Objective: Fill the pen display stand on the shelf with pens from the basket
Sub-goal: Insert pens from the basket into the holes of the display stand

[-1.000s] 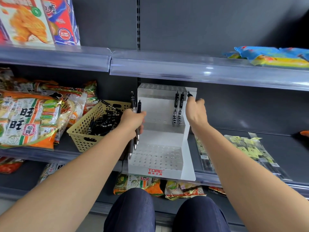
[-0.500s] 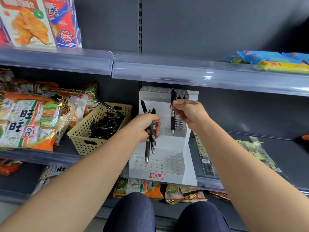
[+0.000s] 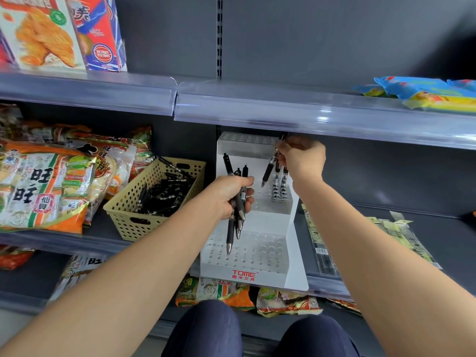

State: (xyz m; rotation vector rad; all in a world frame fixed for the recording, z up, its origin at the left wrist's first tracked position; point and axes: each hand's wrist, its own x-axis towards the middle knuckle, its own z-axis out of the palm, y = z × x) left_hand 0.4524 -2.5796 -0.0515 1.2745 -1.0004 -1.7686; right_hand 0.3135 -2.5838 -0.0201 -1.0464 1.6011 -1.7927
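Head view: the stand [image 3: 296, 266] sits at 12 o'clock on the shelf [image 3: 412, 240], with the basket [image 3: 134, 202] at 10 o'clock beside it. The right grip [image 3: 301, 161] pinches one pen [image 3: 268, 171] tip-down over the middle tier, left of the seated pens [image 3: 279, 181], probably to find a hole. The left grip [image 3: 231, 194] is clamped on spare pens [image 3: 229, 235], kept close as ready supply.

Both bare forearms reach forward. The left hand [image 3: 231, 195] is fisted around a bunch of pens [image 3: 230, 233]; the right hand [image 3: 302, 157], raised higher, pinches a single pen [image 3: 268, 171].
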